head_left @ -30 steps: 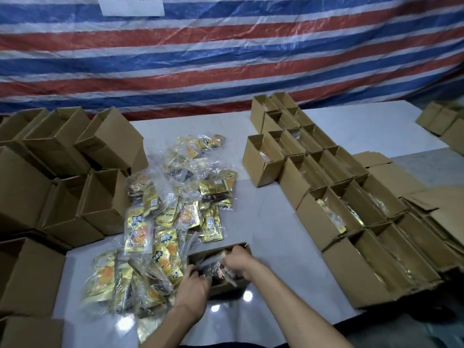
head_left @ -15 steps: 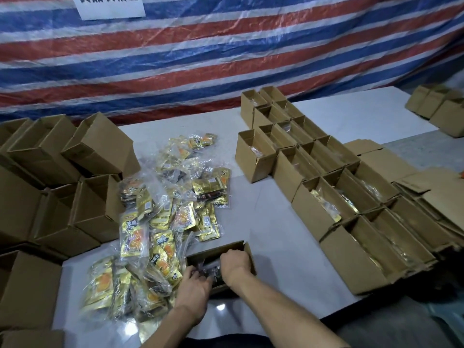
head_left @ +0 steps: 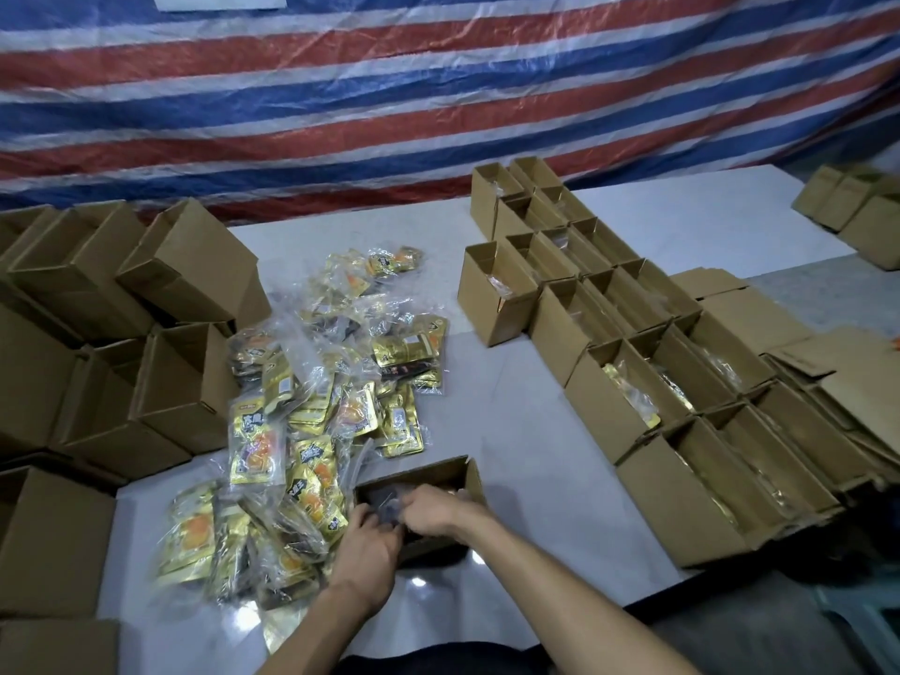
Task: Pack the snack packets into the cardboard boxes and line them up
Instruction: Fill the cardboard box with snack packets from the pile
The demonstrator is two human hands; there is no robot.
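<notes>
A small open cardboard box (head_left: pixel 438 472) stands near the table's front edge. Both my hands reach into it. My left hand (head_left: pixel 366 545) is at its left end and my right hand (head_left: pixel 431 511) is over its middle, the two together holding a clear-wrapped snack packet (head_left: pixel 387 504) down inside the box. A loose heap of gold and orange snack packets (head_left: pixel 311 431) lies just left of the box. Rows of open boxes with packets in them (head_left: pixel 633 382) line up on the right.
Empty open boxes (head_left: pixel 160 343) are stacked along the left side, some at the front left corner. More boxes (head_left: pixel 857 211) stand at the far right. Flat cardboard (head_left: pixel 847 362) lies behind the right-hand rows. A striped tarp (head_left: pixel 438 90) hangs behind the white table (head_left: pixel 511 406).
My right hand has moved left and deeper into the box, closer to my left hand. The box and the heap have stayed in place; the camera has shifted a little.
</notes>
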